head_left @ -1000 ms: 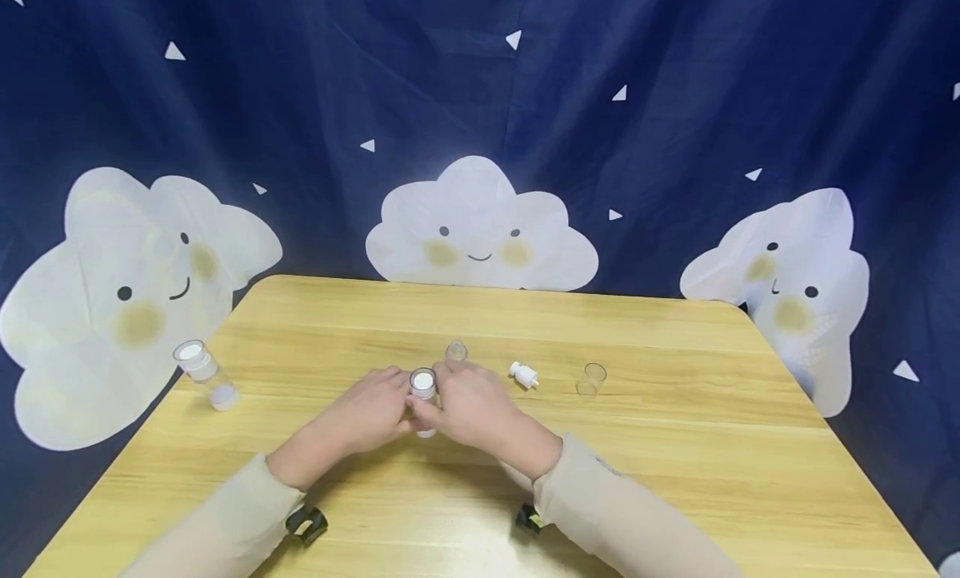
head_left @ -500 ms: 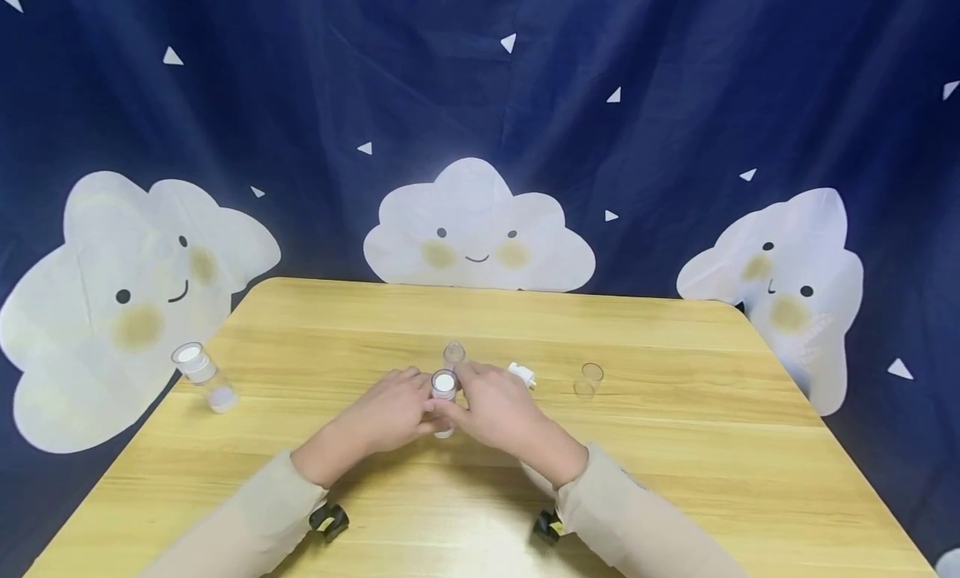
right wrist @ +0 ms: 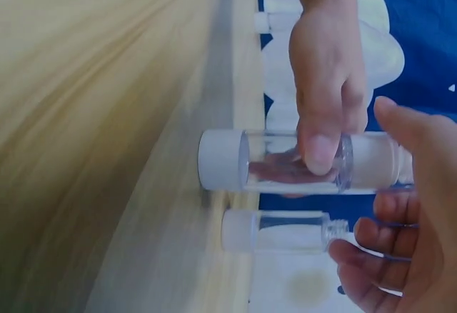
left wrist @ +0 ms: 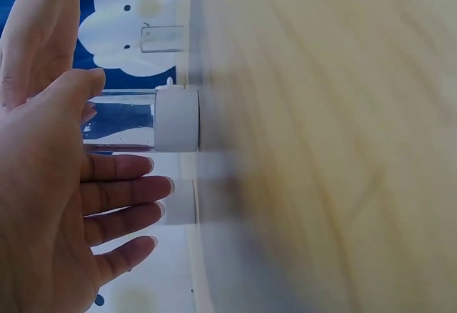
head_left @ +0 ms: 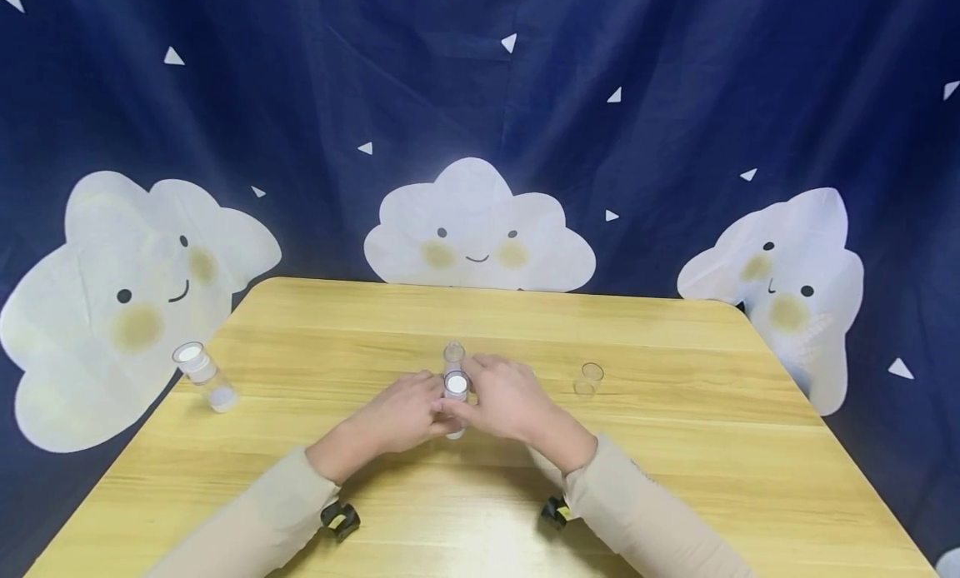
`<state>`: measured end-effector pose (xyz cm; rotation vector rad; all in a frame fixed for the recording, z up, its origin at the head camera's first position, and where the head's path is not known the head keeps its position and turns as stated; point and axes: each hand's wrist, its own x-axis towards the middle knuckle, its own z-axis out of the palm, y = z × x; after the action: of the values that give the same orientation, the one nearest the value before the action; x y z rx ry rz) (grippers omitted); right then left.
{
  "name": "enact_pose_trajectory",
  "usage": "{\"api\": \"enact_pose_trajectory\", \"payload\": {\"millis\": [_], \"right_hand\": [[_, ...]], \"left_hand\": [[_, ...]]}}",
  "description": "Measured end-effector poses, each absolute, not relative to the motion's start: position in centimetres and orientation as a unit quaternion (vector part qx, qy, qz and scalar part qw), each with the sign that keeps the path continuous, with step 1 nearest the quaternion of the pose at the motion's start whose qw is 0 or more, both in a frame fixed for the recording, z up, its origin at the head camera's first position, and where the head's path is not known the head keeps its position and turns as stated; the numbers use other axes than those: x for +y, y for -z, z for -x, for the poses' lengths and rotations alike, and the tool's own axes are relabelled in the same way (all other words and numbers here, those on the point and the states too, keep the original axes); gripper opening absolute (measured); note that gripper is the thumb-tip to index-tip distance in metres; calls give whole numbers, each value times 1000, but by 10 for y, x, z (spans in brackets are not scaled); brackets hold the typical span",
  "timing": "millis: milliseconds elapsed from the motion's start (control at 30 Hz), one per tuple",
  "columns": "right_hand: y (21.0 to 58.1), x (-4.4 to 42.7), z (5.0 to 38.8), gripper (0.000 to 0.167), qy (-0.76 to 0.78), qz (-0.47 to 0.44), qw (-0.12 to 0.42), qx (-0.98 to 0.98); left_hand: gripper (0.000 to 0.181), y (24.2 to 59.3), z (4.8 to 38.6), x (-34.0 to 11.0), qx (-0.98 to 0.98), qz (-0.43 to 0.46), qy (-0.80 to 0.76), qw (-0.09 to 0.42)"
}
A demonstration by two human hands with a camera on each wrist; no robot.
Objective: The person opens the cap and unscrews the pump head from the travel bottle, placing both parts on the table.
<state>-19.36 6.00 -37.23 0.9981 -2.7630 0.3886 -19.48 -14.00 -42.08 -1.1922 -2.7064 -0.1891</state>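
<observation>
A clear bottle (right wrist: 285, 177) with a white base and white collar stands upright on the table between both hands. My left hand (head_left: 405, 411) holds its body, the thumb lying across the clear wall in the right wrist view. Around the bottle's top curl the thumb and fingers of my right hand (head_left: 510, 399). Just behind stands a second clear bottle (right wrist: 293, 231), its threaded neck uncovered, close to the right fingers but apart from the first bottle. In the head view the right hand partly hides it.
A capped bottle (head_left: 202, 374) stands at the table's left. A clear cylindrical cap (head_left: 588, 380) sits right of the hands. The wooden table (head_left: 675, 478) ends at a dark blue cloud-patterned curtain (head_left: 480, 87).
Both hands and the gripped bottle have shifted to the right. The small white pump head seen earlier beside the right hand is now hidden behind that hand in the head view.
</observation>
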Motion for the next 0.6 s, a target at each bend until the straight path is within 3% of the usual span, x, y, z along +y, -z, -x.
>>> {"api": "enact_pose_trajectory", "payload": {"millis": [333, 600], "right_hand": [[375, 67, 201, 47, -137, -363, 85, -918], [371, 66, 203, 46, -123, -390, 82, -909]], "left_hand": [[34, 418, 196, -132, -907, 400, 109, 73], [38, 417, 197, -134, -909, 390, 131, 60]]}}
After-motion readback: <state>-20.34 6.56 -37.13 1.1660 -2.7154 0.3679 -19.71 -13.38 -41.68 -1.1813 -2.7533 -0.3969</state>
